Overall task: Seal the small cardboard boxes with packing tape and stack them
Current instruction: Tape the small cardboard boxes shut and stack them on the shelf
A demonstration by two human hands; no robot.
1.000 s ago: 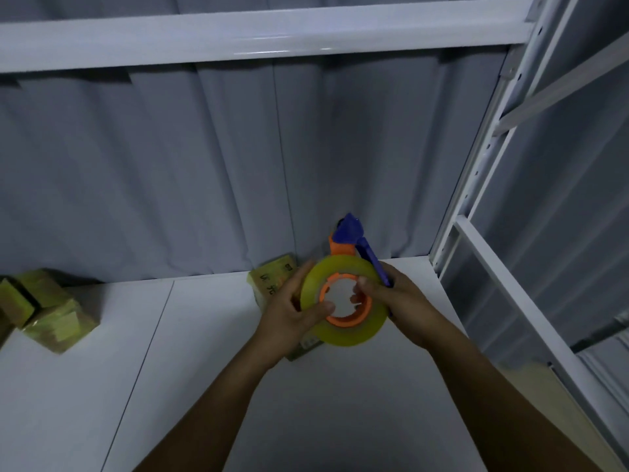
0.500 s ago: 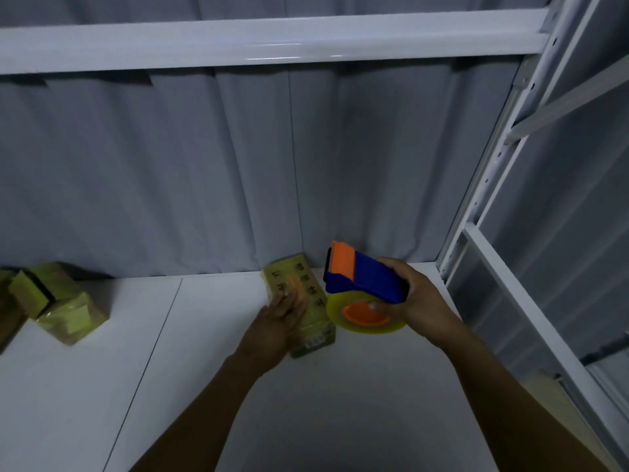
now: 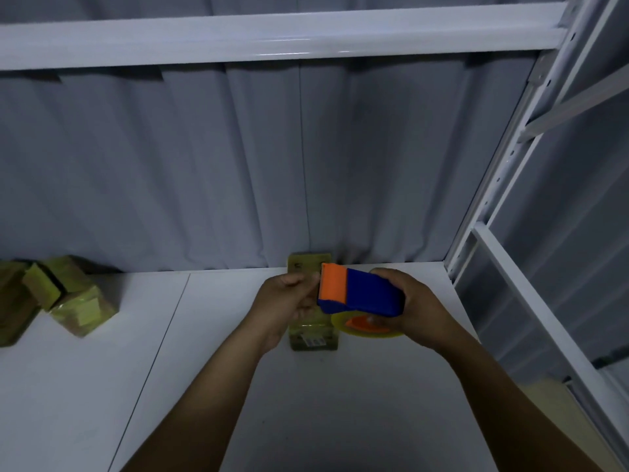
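A small box point(image 3: 313, 338) lies on the white shelf point(image 3: 340, 403), its far end close to the grey curtain point(image 3: 204, 182) behind. The right hand point(image 3: 413, 306) is wrapped round the blue dispenser point(image 3: 369, 294), which sits just above the box with its orange tip point(image 3: 333, 282) pointing left and the yellow tape roll point(image 3: 366, 327) below. The left hand point(image 3: 286, 301), over the box's left side, has its fingers curled at the tip, seemingly pinching the tape end; the tape itself is too faint to confirm. Other boxes point(image 3: 64, 298) sit in a loose heap well to the left of the box. The box looks light and fairly stiff, likely to slide on the smooth shelf, so it is best steadied by pressing down on its top or gripping its long sides. The film is thin and clingy; hold it only at its free end.
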